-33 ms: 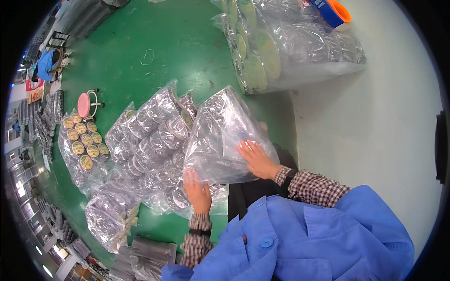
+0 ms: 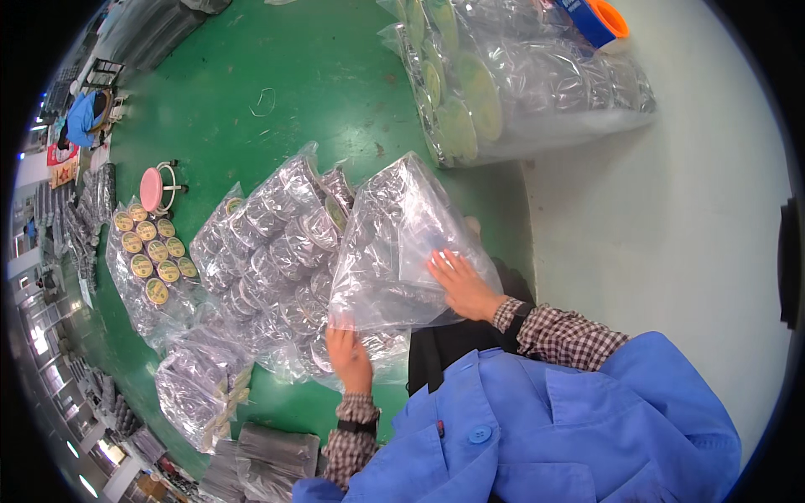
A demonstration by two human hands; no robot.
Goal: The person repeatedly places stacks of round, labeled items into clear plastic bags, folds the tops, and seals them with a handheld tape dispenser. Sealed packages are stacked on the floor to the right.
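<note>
A large clear plastic bag (image 2: 381, 251) lies spread in front of me, crumpled and shiny, partly over the wrapped goods to its left. My right hand (image 2: 466, 287) rests flat on its right side, fingers spread. At the bag's lower left edge is my left hand (image 2: 349, 359), fingers stretched out and touching the film; the fingertips are blurred. Just left of the bag lies a big clear pack of dark round items (image 2: 277, 256), stacked in rows. Anything beneath the bag is hidden.
Another bagged stack with green round labels (image 2: 476, 96) stands far right, an orange-and-blue tape dispenser (image 2: 599, 23) on it. Left are a bag of round yellow-labelled containers (image 2: 157, 250), a pink stool (image 2: 152, 189) and a crumpled plastic bundle (image 2: 193, 390). Dark flat packs (image 2: 272, 461) lie near left.
My left hand has slipped slightly toward me along the bag's edge. The right hand stays flat on the bag, almost unmoved.
</note>
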